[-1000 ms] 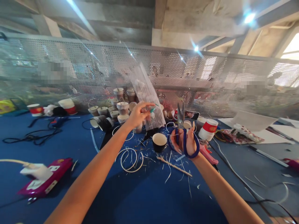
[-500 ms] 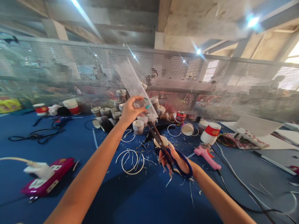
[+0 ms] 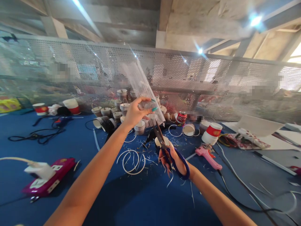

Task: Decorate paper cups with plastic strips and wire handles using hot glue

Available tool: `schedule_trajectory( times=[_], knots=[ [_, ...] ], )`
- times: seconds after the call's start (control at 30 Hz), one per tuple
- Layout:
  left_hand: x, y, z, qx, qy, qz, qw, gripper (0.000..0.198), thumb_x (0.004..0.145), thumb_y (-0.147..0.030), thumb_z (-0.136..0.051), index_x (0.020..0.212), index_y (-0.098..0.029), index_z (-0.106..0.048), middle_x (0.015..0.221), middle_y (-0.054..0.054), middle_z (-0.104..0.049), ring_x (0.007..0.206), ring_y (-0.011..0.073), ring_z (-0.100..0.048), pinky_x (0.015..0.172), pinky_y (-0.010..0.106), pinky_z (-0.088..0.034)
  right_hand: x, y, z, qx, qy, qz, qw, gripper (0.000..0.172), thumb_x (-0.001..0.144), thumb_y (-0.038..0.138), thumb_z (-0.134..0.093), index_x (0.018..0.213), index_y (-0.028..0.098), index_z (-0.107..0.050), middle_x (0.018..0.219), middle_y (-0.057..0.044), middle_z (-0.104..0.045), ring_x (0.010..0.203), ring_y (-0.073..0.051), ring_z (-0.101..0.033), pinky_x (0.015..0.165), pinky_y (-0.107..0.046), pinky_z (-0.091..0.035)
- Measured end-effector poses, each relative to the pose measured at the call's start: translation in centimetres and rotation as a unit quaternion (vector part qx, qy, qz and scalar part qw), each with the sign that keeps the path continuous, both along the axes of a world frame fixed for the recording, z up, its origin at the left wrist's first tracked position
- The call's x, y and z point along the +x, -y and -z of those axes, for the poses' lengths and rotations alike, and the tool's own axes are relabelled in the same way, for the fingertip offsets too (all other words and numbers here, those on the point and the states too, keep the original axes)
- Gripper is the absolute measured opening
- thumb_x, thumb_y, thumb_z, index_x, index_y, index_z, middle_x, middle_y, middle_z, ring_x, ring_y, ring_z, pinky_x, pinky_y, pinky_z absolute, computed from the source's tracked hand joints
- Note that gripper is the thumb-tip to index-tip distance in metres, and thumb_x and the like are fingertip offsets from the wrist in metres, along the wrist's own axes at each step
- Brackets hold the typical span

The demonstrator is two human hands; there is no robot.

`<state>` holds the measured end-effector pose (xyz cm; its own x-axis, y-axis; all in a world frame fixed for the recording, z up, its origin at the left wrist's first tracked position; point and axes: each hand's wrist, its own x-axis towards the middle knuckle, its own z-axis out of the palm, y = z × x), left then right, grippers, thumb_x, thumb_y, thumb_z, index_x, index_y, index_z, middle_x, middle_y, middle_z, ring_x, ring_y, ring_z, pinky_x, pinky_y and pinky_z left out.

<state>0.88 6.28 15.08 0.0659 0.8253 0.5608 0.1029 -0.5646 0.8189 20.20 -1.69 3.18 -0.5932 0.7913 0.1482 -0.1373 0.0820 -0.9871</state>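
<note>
My left hand [image 3: 137, 112] pinches a clear, ribbed plastic sheet [image 3: 142, 81] between thumb and fingers and holds it tilted in the air. My right hand [image 3: 172, 158] is wrapped round the dark blue handles of a pair of scissors [image 3: 181, 172]. The blades point up and away, close to the sheet's lower corner; whether they touch it I cannot tell. Below and behind the right hand is a pale round cup [image 3: 162, 142], partly hidden. Small wrapped cups with wire handles [image 3: 139, 127] stand stacked behind the left hand.
White wire coils [image 3: 134, 173] and cut scraps lie on the blue table. To the right are a pink glue gun [image 3: 208, 158] with its cord and a red-and-white paper cup [image 3: 212, 134]. A red can [image 3: 181, 118] stands behind. At left sits a magenta power strip [image 3: 50, 179].
My left hand and the plastic sheet have shifted slightly right. The scissors have turned a little more upright, their blade tips moving right, and the handles have moved slightly left.
</note>
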Motion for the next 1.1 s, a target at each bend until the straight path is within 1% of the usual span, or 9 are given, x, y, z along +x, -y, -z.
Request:
schedule_trajectory(
  times=[0.13,0.23,0.37,0.53,0.73,0.83,0.93,1.1],
  knots=[
    [0.4,0.1,0.2,-0.004,-0.004,0.005,1.0,0.044,0.065,-0.03,-0.072,0.104,-0.019,-0.055,0.113,0.008,-0.059,0.072,0.0189,-0.068,0.046,0.025,-0.055,-0.2,0.1,-0.4,0.015,-0.003,0.021,1.0,0.059,0.073,0.075,-0.036,0.077,0.017,-0.049,0.059,0.003,-0.046,0.041,-0.006,-0.037,0.037,-0.02,-0.034],
    [0.6,0.3,0.2,-0.008,-0.013,0.004,1.0,0.043,0.066,-0.03,-0.072,0.104,-0.02,-0.055,0.113,0.008,-0.059,0.074,0.0189,-0.067,0.048,0.025,-0.056,-0.3,0.2,-0.5,0.018,0.009,0.045,0.999,0.057,0.074,0.073,-0.037,0.075,0.017,-0.047,0.058,0.003,-0.045,0.042,-0.006,-0.037,0.037,-0.019,-0.032],
    [0.7,0.3,0.2,-0.014,-0.024,0.001,1.0,0.041,0.066,-0.03,-0.071,0.103,-0.02,-0.055,0.118,0.008,-0.056,0.075,0.019,-0.067,0.048,0.026,-0.056,-0.4,0.2,-0.5,0.006,0.013,0.049,0.999,0.053,0.077,0.069,-0.037,0.076,0.017,-0.046,0.054,0.005,-0.04,0.04,-0.005,-0.033,0.036,-0.018,-0.028],
    [0.9,0.5,0.1,-0.027,-0.021,0.006,0.999,0.039,0.067,-0.026,-0.071,0.102,-0.02,-0.055,0.121,0.008,-0.054,0.072,0.0184,-0.068,0.047,0.026,-0.056,-0.3,0.2,-0.7,0.01,0.016,0.063,0.998,0.055,0.072,0.072,-0.041,0.076,0.018,-0.046,0.054,0.006,-0.039,0.04,-0.005,-0.032,0.034,-0.017,-0.027],
    [1.1,0.7,0.1,-0.034,-0.043,0.023,0.998,0.036,0.07,-0.027,-0.069,0.102,-0.02,-0.054,0.11,0.006,-0.061,0.076,0.0191,-0.068,0.048,0.024,-0.056,-0.4,0.1,-0.5,-0.004,0.01,0.066,0.998,0.054,0.074,0.071,-0.039,0.076,0.017,-0.046,0.055,0.006,-0.04,0.041,-0.005,-0.032,0.034,-0.017,-0.028],
    [1.2,0.7,0.2,-0.038,-0.045,0.03,0.998,0.034,0.073,-0.028,-0.066,0.104,-0.021,-0.053,0.115,0.007,-0.059,0.077,0.0183,-0.068,0.05,0.025,-0.057,-0.5,0.1,-0.5,0.0,-0.003,0.062,0.998,0.054,0.074,0.071,-0.039,0.075,0.017,-0.046,0.054,0.006,-0.038,0.041,-0.005,-0.032,0.035,-0.017,-0.029],
    [1.3,0.8,0.2,-0.046,-0.046,0.041,0.997,0.027,0.078,-0.029,-0.06,0.104,-0.021,-0.053,0.119,0.007,-0.056,0.073,0.0159,-0.068,0.05,0.024,-0.057,-0.4,0.0,-0.5,0.007,-0.01,0.062,0.998,0.053,0.076,0.07,-0.037,0.075,0.018,-0.046,0.054,0.006,-0.038,0.041,-0.005,-0.032,0.035,-0.016,-0.03],
    [1.5,1.0,0.0,-0.058,-0.048,0.037,0.996,0.025,0.08,-0.027,-0.058,0.105,-0.022,-0.053,0.12,0.007,-0.055,0.071,0.014,-0.067,0.051,0.023,-0.057,-0.2,-0.3,0.2,0.012,0.009,0.077,0.997,0.051,0.079,0.067,-0.037,0.08,0.018,-0.049,0.055,0.006,-0.037,0.04,-0.005,-0.032,0.034,-0.016,-0.03]
  ],
)
